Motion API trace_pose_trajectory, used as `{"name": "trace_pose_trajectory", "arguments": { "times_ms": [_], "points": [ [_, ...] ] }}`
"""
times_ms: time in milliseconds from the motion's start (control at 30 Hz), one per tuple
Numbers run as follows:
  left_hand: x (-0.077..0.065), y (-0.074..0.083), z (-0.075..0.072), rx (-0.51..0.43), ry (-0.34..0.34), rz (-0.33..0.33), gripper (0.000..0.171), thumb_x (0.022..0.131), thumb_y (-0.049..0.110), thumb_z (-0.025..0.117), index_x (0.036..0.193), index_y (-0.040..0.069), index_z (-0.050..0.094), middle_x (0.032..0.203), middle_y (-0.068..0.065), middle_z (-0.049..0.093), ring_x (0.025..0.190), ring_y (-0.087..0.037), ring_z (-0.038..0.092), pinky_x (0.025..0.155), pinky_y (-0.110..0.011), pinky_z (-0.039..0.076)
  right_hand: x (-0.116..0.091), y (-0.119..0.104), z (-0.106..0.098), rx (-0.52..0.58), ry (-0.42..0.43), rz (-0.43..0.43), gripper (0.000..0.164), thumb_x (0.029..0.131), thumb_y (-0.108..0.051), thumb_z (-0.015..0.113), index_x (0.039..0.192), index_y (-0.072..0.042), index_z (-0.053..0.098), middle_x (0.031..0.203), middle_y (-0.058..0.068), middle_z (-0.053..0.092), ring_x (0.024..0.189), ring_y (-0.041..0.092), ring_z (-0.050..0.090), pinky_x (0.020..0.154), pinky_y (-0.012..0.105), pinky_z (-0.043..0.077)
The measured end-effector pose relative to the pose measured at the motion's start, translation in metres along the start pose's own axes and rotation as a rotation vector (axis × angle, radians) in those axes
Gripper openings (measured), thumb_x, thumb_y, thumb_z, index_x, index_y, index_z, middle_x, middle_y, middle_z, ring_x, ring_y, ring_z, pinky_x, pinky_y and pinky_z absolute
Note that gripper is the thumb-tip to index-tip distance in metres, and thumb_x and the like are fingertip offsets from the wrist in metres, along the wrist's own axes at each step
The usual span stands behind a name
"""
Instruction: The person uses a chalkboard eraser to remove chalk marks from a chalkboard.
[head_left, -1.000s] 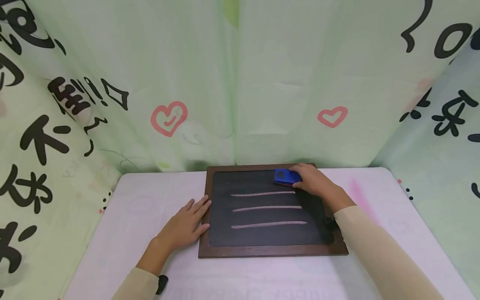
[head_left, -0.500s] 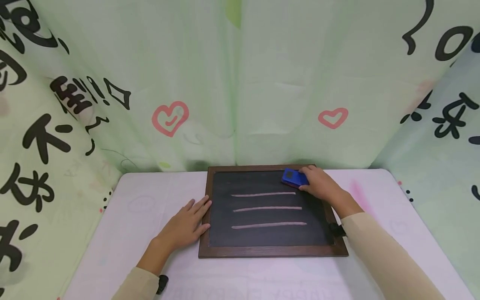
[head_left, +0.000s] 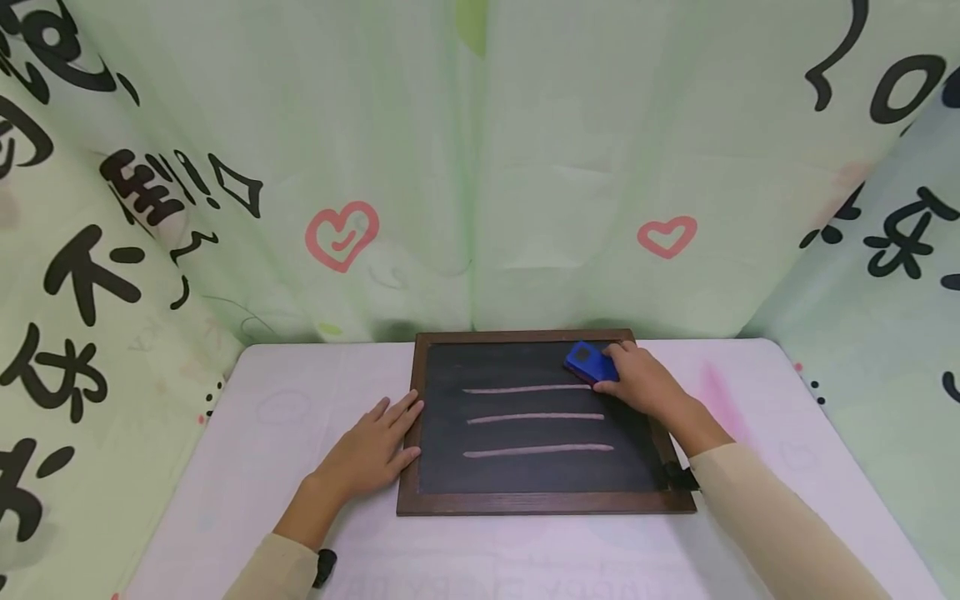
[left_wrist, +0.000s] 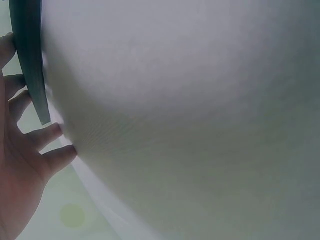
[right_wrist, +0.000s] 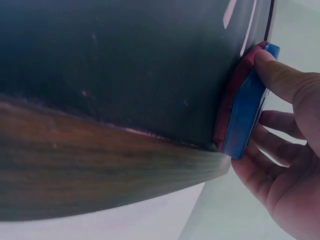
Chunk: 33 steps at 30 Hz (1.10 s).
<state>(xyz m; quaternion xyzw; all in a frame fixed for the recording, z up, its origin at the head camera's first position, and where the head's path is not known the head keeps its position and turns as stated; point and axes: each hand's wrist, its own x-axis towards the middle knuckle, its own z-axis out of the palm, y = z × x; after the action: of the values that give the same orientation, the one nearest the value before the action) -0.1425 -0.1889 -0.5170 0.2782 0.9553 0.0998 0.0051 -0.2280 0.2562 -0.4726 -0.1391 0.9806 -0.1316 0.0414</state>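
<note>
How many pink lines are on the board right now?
3: the top line, its right end by the eraser; the middle line below it; the bottom line nearest the person. Marks under the eraser or right hand would be hidden.

1 chalkboard [head_left: 517, 477], 1 blue eraser [head_left: 588, 362], 3 chalk lines [head_left: 538, 451] on the board. Hands: 2, i.e. 1 left hand [head_left: 367, 454] and 1 right hand [head_left: 647, 379]. 2 sleeves [head_left: 780, 517], 2 black wrist pieces [head_left: 325, 568], 1 tabletop [head_left: 480, 554], 2 pink hearts [head_left: 344, 242].
</note>
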Motion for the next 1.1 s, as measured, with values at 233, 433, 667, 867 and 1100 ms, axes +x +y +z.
{"name": "trace_pose_trajectory", "arguments": {
  "times_ms": [233, 433, 667, 867, 1100],
  "points": [
    [0.000, 0.000, 0.001, -0.014, -0.007, -0.008, 0.066, 0.106, 0.042, 0.054, 0.161, 0.009, 0.037, 0.169, -0.010, 0.033, 0.146, -0.051, 0.039, 0.118, -0.059, 0.039, -0.001, -0.006, 0.007, 0.000, -0.014, -0.006, 0.066, 0.091, -0.034, 0.080, 0.132, 0.013, 0.057, 0.120, 0.030, 0.063, 0.102, 0.039, 0.064, 0.093, 0.056, 0.055],
    [-0.001, -0.001, 0.001, -0.018, -0.013, -0.014, 0.067, 0.106, 0.043, 0.054, 0.161, 0.009, 0.037, 0.169, -0.009, 0.032, 0.147, -0.050, 0.039, 0.119, -0.058, 0.038, -0.003, -0.020, 0.007, -0.007, -0.023, -0.007, 0.067, 0.092, -0.035, 0.079, 0.133, 0.013, 0.057, 0.122, 0.030, 0.064, 0.105, 0.038, 0.063, 0.093, 0.055, 0.055],
    [-0.001, 0.000, 0.000, -0.026, -0.020, -0.019, 0.067, 0.106, 0.042, 0.054, 0.161, 0.009, 0.036, 0.169, -0.009, 0.031, 0.148, -0.050, 0.038, 0.119, -0.058, 0.036, -0.003, -0.034, 0.009, -0.030, -0.018, -0.006, 0.068, 0.092, -0.037, 0.079, 0.134, 0.012, 0.058, 0.125, 0.029, 0.064, 0.107, 0.037, 0.064, 0.092, 0.054, 0.056],
    [-0.001, 0.001, -0.003, -0.017, -0.012, -0.012, 0.067, 0.106, 0.043, 0.055, 0.161, 0.010, 0.036, 0.169, -0.009, 0.032, 0.147, -0.050, 0.039, 0.119, -0.058, 0.037, 0.002, -0.049, 0.014, -0.069, -0.002, -0.027, 0.068, 0.092, -0.039, 0.079, 0.133, 0.011, 0.059, 0.120, 0.027, 0.066, 0.100, 0.034, 0.066, 0.087, 0.050, 0.058],
    [0.000, 0.000, -0.002, -0.006, 0.004, -0.004, 0.067, 0.105, 0.042, 0.056, 0.160, 0.009, 0.038, 0.168, -0.010, 0.034, 0.146, -0.051, 0.041, 0.117, -0.058, 0.039, 0.010, -0.070, 0.022, -0.090, -0.015, -0.036, 0.069, 0.092, -0.040, 0.078, 0.134, 0.011, 0.058, 0.119, 0.025, 0.067, 0.099, 0.032, 0.066, 0.088, 0.049, 0.059]
  ]
}}
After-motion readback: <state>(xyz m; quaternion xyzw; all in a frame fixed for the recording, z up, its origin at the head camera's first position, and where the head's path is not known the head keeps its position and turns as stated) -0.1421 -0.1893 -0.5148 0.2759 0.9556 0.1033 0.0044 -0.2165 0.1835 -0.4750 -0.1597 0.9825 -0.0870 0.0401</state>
